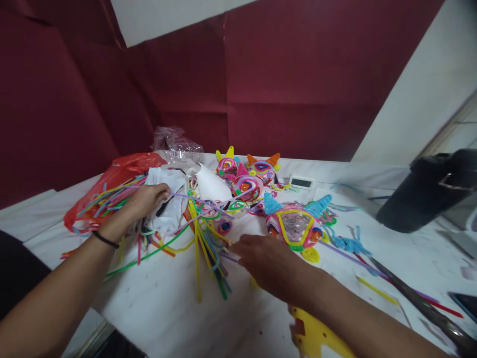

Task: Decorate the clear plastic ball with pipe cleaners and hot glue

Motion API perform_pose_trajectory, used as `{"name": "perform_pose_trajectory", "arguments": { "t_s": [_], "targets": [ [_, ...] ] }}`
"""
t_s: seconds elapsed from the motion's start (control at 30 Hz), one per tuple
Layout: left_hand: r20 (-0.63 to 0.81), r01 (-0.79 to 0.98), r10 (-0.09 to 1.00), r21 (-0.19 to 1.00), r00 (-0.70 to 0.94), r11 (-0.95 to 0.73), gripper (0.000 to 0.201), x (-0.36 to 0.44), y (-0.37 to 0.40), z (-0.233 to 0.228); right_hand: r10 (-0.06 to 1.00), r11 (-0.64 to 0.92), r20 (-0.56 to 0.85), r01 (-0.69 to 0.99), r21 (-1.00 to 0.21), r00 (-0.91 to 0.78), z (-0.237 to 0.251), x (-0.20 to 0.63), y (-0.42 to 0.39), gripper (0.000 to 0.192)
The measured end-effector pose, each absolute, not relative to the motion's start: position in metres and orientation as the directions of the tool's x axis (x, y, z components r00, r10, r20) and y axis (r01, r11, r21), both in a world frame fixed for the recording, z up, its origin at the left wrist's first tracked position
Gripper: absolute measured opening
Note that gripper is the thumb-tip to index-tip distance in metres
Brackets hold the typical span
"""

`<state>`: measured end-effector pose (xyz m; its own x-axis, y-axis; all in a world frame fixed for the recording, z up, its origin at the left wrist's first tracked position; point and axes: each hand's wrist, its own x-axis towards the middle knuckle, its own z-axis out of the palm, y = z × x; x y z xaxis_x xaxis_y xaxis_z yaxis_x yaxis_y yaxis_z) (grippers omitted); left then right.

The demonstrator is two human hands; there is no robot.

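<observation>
Our left hand grips a purple pipe cleaner above the white table, beside the red bag. Our right hand pinches that strand's other end near the loose pipe cleaners and the finished mask.

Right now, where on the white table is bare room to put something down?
Bare table lies near the front edge, between the left hand and right hand, below the pipe cleaners. It is crowded around the decorated masks and red plastic bag.
</observation>
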<state>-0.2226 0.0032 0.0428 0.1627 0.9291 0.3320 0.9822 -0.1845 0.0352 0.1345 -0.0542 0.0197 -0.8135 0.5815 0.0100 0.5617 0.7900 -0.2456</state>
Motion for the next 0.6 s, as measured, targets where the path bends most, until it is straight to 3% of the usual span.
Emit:
{"name": "perform_pose_trajectory", "arguments": {
  "t_s": [0.1,0.23,0.3,0.4,0.5,0.6],
  "targets": [
    [0.413,0.971,0.887,0.023,0.206,-0.236,0.032,-0.215,-0.014,0.034,0.448,0.881,0.02,0.437,-0.181,-0.894,0.006,0.115,-0.058,0.03],
    [0.302,0.862,0.834,0.068,0.461,-0.502,0.03,-0.173,-0.042,0.008,0.371,0.925,0.01,0.368,-0.091,-0.929,-0.008,0.091,-0.06,0.026],
    [0.217,0.733,0.753,0.177,0.622,-0.656,0.038,-0.155,-0.052,-0.007,0.352,0.935,-0.002,0.352,-0.051,-0.936,-0.011,0.085,-0.059,0.022],
    [0.239,0.571,0.631,0.277,0.738,-0.773,0.043,-0.145,-0.052,-0.028,0.347,0.937,0.009,0.346,-0.039,-0.938,-0.012,0.086,-0.059,0.024],
    [0.264,0.562,0.605,0.225,0.751,-0.796,0.034,-0.153,-0.041,-0.048,0.367,0.926,0.065,0.357,-0.123,-0.928,-0.008,0.097,-0.062,0.026],
    [0.289,0.605,0.644,0.219,0.709,-0.765,0.031,-0.164,-0.029,-0.065,0.448,0.861,0.258,0.336,-0.381,-0.856,0.001,0.115,-0.066,0.023]
  ]
}}
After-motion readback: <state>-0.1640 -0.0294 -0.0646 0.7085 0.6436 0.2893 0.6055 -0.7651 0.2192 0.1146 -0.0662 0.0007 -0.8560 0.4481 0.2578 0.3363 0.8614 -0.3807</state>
